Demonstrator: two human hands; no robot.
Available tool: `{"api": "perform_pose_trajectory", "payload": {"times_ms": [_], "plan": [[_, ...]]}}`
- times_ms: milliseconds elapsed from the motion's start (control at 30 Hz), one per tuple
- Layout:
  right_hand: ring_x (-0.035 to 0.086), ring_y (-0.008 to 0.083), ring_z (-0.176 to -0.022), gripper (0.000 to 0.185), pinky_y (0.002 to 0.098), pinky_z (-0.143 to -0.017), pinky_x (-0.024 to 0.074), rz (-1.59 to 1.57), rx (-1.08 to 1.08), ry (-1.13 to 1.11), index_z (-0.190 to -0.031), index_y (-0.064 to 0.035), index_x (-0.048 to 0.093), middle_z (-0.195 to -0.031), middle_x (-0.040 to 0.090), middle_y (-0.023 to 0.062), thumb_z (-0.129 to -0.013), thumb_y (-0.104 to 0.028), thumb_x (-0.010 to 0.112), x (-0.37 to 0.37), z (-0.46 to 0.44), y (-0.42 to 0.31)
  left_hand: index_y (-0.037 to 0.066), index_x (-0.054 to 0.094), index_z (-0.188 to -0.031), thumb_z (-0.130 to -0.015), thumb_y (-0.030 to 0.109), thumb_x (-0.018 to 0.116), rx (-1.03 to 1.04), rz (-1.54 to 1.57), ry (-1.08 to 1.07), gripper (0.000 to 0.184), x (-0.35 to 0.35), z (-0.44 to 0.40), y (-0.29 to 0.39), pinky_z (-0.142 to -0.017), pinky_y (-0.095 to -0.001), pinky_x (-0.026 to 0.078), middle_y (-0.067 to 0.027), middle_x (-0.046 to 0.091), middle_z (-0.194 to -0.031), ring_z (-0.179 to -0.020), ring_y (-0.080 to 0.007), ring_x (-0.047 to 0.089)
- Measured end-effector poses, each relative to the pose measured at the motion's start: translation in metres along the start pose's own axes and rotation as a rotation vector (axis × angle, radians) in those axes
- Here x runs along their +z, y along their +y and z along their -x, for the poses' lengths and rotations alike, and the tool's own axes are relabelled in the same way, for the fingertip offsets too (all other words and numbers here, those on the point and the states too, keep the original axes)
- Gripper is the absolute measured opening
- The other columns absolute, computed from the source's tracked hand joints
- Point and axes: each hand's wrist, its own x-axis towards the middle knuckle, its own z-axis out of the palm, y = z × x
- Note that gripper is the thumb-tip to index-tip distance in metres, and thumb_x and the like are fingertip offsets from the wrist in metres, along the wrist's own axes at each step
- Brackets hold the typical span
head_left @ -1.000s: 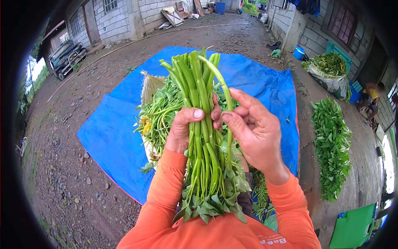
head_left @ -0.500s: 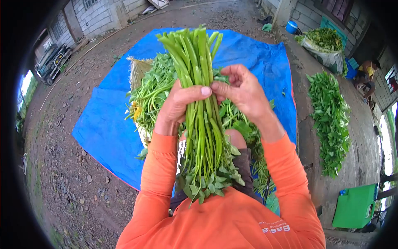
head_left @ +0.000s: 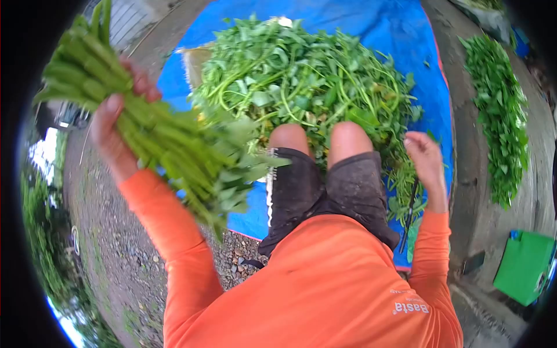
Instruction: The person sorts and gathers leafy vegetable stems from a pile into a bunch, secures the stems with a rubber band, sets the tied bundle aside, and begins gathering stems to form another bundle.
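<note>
orange long-sleeved shirt (head_left: 313,284) | white "Basta" lettering (head_left: 412,308) | dark shorts (head_left: 355,185)

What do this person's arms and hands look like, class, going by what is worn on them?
The left arm's long, plain, bright-orange fabric sleeve and the matching right sleeve end near the wrists. They belong to an orange fabric shirt with pale "Basta" lettering. The left hand and right hand show no gloves.
</note>
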Motion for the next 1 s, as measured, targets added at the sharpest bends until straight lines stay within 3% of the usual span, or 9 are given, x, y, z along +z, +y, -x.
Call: {"api": "perform_pose_trajectory", "payload": {"times_ms": [67,133,200,233,333,467,633,700,1000], "plan": [[0.069,0.0229,-0.081,0.024,0.0383,-0.08,0.0566,0.342,0.111,0.113,-0.099,-0.0039,0.077,-0.09,0.075,0.0135,-0.098,-0.028,0.075,0.004,0.055,0.094,0.0,0.055,-0.141,-0.085,0.033,0.083,-0.141,-0.195,0.11,0.071,0.025,0.03,-0.003,-0.088,-0.0389,0.051,-0.0085,0.06,-0.105,-0.096,-0.0185,0.059],[0.072,0.0325,-0.084,0.027,0.0442,-0.078,0.0561,0.326,0.46,-0.082,-0.095,-0.0036,0.077,-0.09,0.075,0.0192,-0.095,-0.031,0.072,0.011,0.115,0.152,0.0,0.055,-0.141,-0.078,0.033,0.087,-0.484,-0.295,-0.096,0.078,0.021,0.05,-0.045,-0.076,-0.0373,0.054,-0.0095,0.064,-0.098,-0.085,-0.0204,0.064],[0.075,0.0402,-0.104,0.027,0.0475,-0.091,0.0579,0.258,0.452,0.02,-0.113,-0.0038,0.077,-0.109,0.077,0.024,-0.091,-0.016,0.067,0.028,0.187,0.21,0.001,0.055,-0.14,-0.07,0.033,0.092,-0.874,-0.291,-0.416,0.086,0.022,0.08,-0.124,-0.064,-0.0357,0.057,-0.0105,0.067,-0.09,-0.073,-0.0223,0.068],[0.073,0.0312,-0.086,0.028,0.042,-0.079,0.0578,0.263,0.531,0.002,-0.115,-0.0037,0.078,-0.098,0.077,0.0193,-0.091,-0.008,0.066,0.032,0.209,0.214,-0.003,0.058,-0.129,-0.064,0.027,0.09,-0.955,-0.244,-0.15,0.078,0.105,0.114,-0.145,-0.062,-0.0356,0.057,-0.0096,0.067,-0.079,-0.068,-0.0231,0.067],[0.074,0.0285,-0.085,0.021,0.0401,-0.08,0.0581,0.116,0.64,0.164,-0.107,-0.0014,0.078,-0.093,0.077,0.0169,-0.091,-0.008,0.067,0.039,0.249,0.231,-0.003,0.063,-0.114,-0.069,0.017,0.085,-1.211,-0.101,-0.327,0.054,0.155,0.155,-0.223,-0.062,-0.0349,0.057,-0.0119,0.067,-0.079,-0.067,-0.024,0.068],[0.075,0.0427,-0.097,0.019,0.0475,-0.087,0.0582,-0.055,0.678,0.431,-0.098,0.0003,0.078,-0.102,0.077,0.0253,-0.09,-0.012,0.066,0.01,0.256,0.231,-0.003,0.064,-0.114,-0.071,0.015,0.081,-1.183,-0.218,-0.44,0.05,0.19,0.144,-0.236,-0.062,-0.0338,0.057,-0.0113,0.068,-0.081,-0.066,-0.0217,0.068],[0.078,0.036,-0.097,0.017,0.0455,-0.087,0.0596,0.543,0.883,0.592,-0.096,-0.0067,0.08,-0.103,0.08,0.0203,-0.091,-0.013,0.066,-0.052,0.272,0.347,-0.004,0.065,-0.115,-0.075,0.015,0.077,-1.129,-0.357,-0.372,0.046,0.18,0.135,-0.257,-0.06,-0.0331,0.057,-0.0115,0.069,-0.083,-0.067,-0.0212,0.068],[0.076,0.0407,-0.103,0.02,0.0483,-0.094,0.059,0.412,0.891,0.949,-0.1,-0.0093,0.082,-0.107,0.079,0.0207,-0.091,-0.016,0.065,-0.076,0.29,0.379,-0.004,0.065,-0.113,-0.076,0.016,0.076,-1.11,-0.356,-0.392,0.043,0.195,0.135,-0.256,-0.061,-0.0328,0.056,-0.0116,0.07,-0.084,-0.067,-0.0211,0.068],[0.074,0.0362,-0.112,0.027,0.0456,-0.101,0.0566,0.488,1.051,0.59,-0.11,-0.012,0.083,-0.116,0.079,0.0171,-0.091,-0.027,0.071,-0.107,0.279,0.43,-0.005,0.069,-0.106,-0.076,0.013,0.078,-1.125,-0.449,-0.542,0.036,0.233,0.134,-0.259,-0.067,-0.0329,0.058,-0.0101,0.07,-0.084,-0.069,-0.0191,0.068]]}}
